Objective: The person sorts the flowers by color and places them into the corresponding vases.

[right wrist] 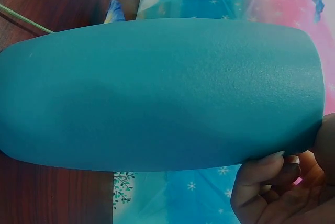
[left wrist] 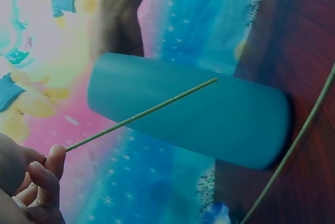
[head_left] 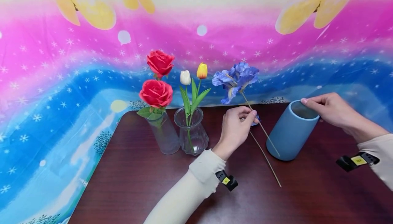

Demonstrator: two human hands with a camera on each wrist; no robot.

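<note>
My left hand (head_left: 234, 125) pinches the thin stem of a blue-purple iris (head_left: 236, 79) and holds it up over the table, bloom at the top. The stem's lower end (left wrist: 209, 81) hangs in front of the blue vase (head_left: 290, 135), outside it. With thumb and curled fingers, my right hand (head_left: 334, 109) grips the rim of that vase at its right side. The vase stands on the table, its mouth facing up. A second stem (head_left: 270, 161) lies on the table behind the left hand, and its blue flower (right wrist: 115, 12) is mostly hidden there in the head view.
Two red roses (head_left: 156, 93) stand in a frosted glass vase (head_left: 164, 135) on the left. Beside it, a clear glass vase (head_left: 194, 140) holds a white tulip (head_left: 185, 77) and a yellow tulip (head_left: 202, 70). A printed cloth (head_left: 92, 80) hangs behind the dark wooden table (head_left: 129, 183).
</note>
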